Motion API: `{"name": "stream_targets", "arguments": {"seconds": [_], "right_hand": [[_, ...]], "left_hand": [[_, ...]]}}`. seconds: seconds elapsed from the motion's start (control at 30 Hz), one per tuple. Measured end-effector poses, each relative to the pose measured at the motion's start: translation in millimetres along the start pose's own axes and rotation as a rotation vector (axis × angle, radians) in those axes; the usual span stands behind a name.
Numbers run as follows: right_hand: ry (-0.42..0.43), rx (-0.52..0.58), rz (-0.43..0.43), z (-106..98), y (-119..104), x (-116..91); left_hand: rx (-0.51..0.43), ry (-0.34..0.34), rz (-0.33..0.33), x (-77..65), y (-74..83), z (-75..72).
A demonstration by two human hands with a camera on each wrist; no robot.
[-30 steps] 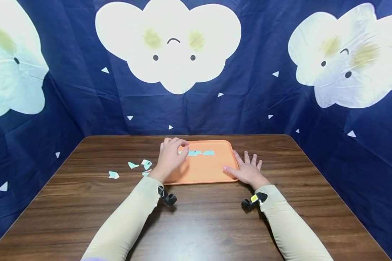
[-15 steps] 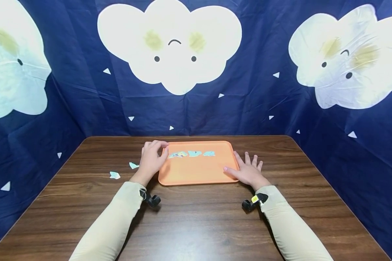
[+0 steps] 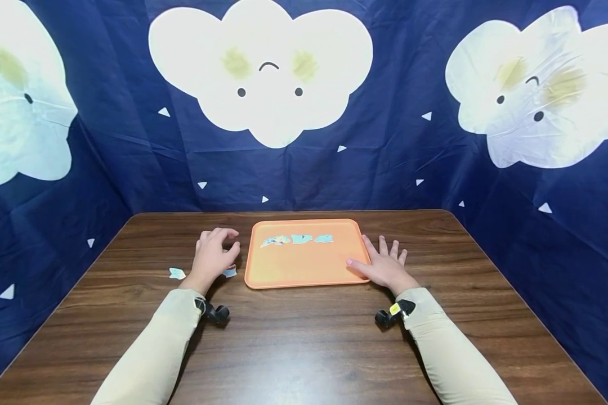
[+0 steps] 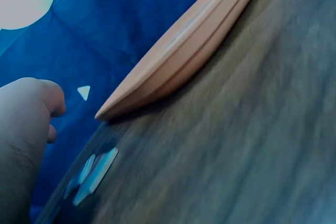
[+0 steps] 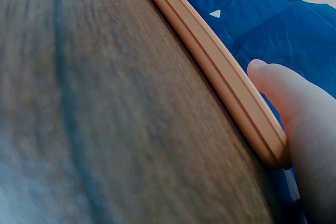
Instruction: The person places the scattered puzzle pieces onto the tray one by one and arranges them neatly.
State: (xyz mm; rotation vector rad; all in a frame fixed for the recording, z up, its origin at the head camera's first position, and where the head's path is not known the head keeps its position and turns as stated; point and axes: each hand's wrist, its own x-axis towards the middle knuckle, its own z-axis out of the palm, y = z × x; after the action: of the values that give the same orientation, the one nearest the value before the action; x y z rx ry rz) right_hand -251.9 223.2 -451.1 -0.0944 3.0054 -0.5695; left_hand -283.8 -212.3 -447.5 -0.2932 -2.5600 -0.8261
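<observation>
An orange tray [image 3: 304, 267] lies on the table with three flat, irregular printed pieces in a row: a multicoloured one [image 3: 275, 241] at left, a pale blue one [image 3: 301, 238] in the middle, another pale blue one [image 3: 323, 238] at right. Left of the tray, my left hand [image 3: 213, 257] hovers over loose pieces, its fingers loosely bent, thumb apart and nothing visible between them. One loose piece [image 3: 230, 271] shows beside its thumb; the hand covers others. My right hand [image 3: 385, 266] rests spread at the tray's right edge, thumb over the rim [image 5: 220, 77].
Another pale blue piece [image 3: 177, 273] lies on the wooden table [image 3: 304, 343] left of my left hand. A dark blue curtain [image 3: 284, 180] with white clouds hangs behind the table and along both sides.
My left hand has moved left, off the tray and over the loose pieces, uncovering the multicoloured piece at the row's left end. The right hand stays at the tray's edge.
</observation>
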Motion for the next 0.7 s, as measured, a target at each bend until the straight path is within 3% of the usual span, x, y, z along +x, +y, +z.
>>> {"name": "stream_targets", "arguments": {"seconds": [0.3, 0.7], "right_hand": [[0.007, 0.001, -0.008, 1, 1, 2], [-0.003, 0.009, -0.010, -1, -1, -1]], "left_hand": [[0.172, -0.151, -0.025, -6.8, -14.6, -8.9], [0.256, -0.233, -0.025, -9.9, -26.4, -13.0]]}}
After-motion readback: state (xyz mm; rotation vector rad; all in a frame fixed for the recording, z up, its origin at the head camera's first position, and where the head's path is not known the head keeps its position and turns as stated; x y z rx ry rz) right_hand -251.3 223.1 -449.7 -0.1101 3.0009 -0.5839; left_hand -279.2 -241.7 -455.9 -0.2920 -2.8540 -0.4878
